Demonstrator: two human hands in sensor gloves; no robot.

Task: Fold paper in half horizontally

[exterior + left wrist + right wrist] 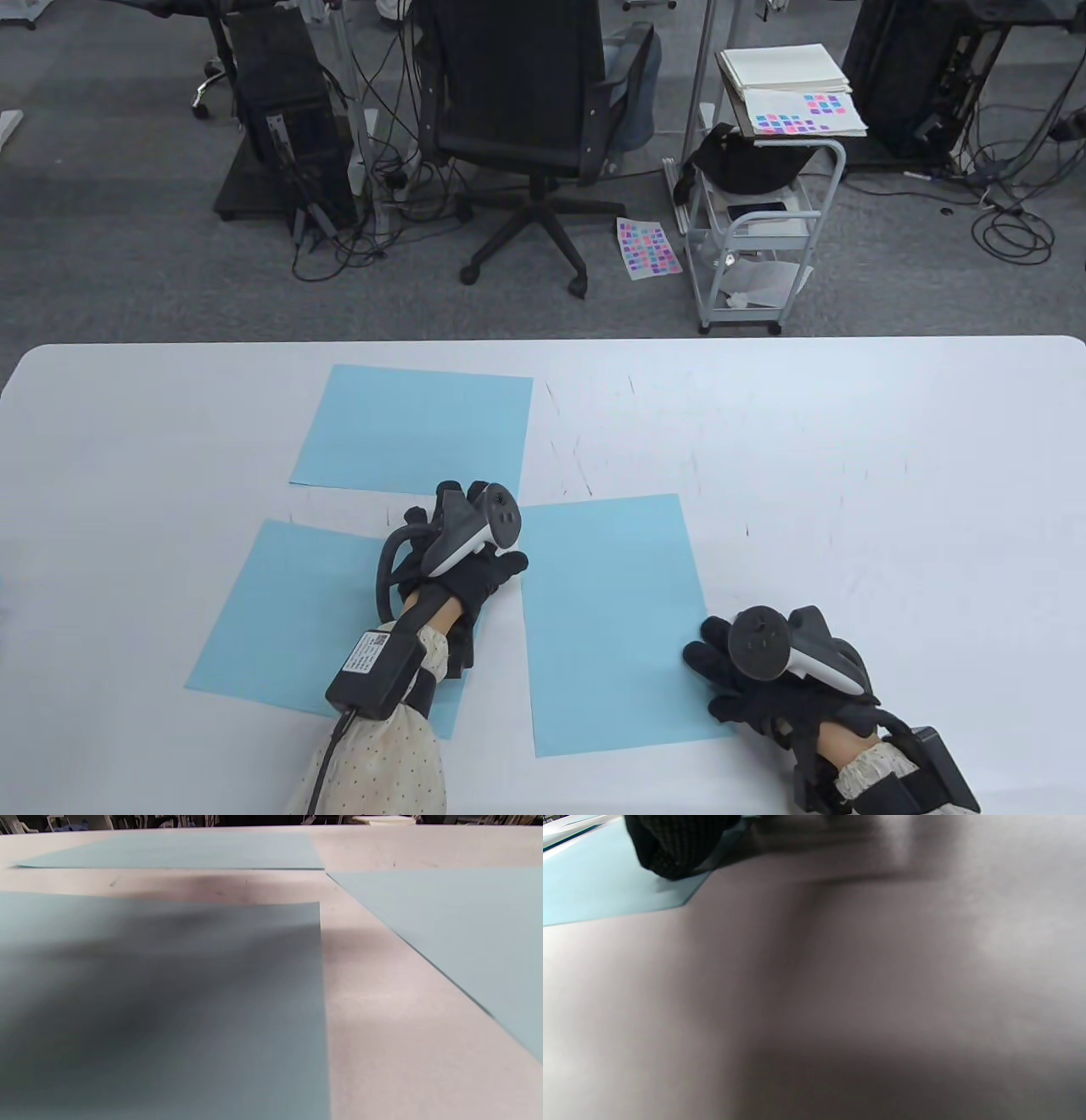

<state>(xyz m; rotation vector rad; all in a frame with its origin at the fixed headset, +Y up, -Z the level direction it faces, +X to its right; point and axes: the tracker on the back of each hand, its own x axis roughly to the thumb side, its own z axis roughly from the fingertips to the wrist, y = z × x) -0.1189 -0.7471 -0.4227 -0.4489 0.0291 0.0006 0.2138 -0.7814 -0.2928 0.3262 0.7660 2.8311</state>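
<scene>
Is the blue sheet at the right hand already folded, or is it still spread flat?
Spread flat: the sheet shows its full rectangle, without crease or doubled layer. The right hand is at its right edge.

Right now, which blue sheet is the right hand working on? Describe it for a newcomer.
On the white table lie three light blue sheets. It is the rightmost sheet, nearest the right hand, whose fingertips touch its right edge; the left hand rests over the near-left sheet.

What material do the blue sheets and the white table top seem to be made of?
The blue sheets look like thin matte paper: they lie flat, with crisp straight edges and no shine. The table top seems a hard, smooth white laminate or plastic, though that is uncertain; it shows fine dark scratch or pen marks and a soft sheen.
</scene>
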